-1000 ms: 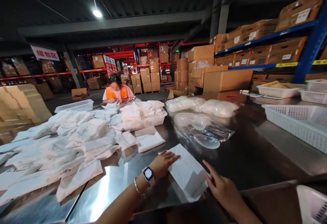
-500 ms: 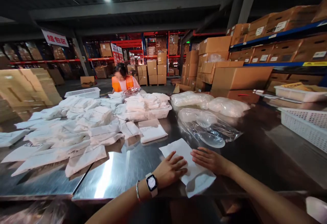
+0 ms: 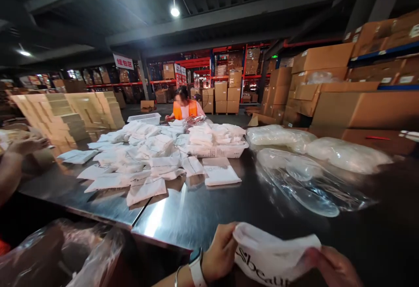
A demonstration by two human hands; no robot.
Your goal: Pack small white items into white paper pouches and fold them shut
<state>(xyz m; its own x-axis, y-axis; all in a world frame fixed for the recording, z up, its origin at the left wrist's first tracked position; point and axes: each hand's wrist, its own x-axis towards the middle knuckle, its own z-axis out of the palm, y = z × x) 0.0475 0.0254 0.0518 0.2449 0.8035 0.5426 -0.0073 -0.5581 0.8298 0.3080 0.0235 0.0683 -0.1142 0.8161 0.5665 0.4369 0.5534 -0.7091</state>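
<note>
A white pouch (image 3: 273,245) with black printed lettering is stretched between my two hands at the near edge of the metal table. My left hand (image 3: 221,252), with a white-strapped watch on its wrist, pinches the pouch's left end. At the other end, my right hand (image 3: 335,266) is closed on the material, a little blurred. The pouch hangs slightly slack in the middle, and its lower part runs out of view. Beyond it lies a flat white packet (image 3: 221,172) on the table.
Many white packets (image 3: 153,147) are heaped at the left, with others in a white basket (image 3: 216,150). Clear plastic bags (image 3: 304,175) lie at the right. Opposite sits a person in an orange vest (image 3: 185,110). Another person's hand (image 3: 24,145) shows far left, above a plastic-lined container (image 3: 108,252).
The pouch lay flat on the table under both hands; now it is lifted at the near edge, gripped at both ends, lettering showing. The view has swung left.
</note>
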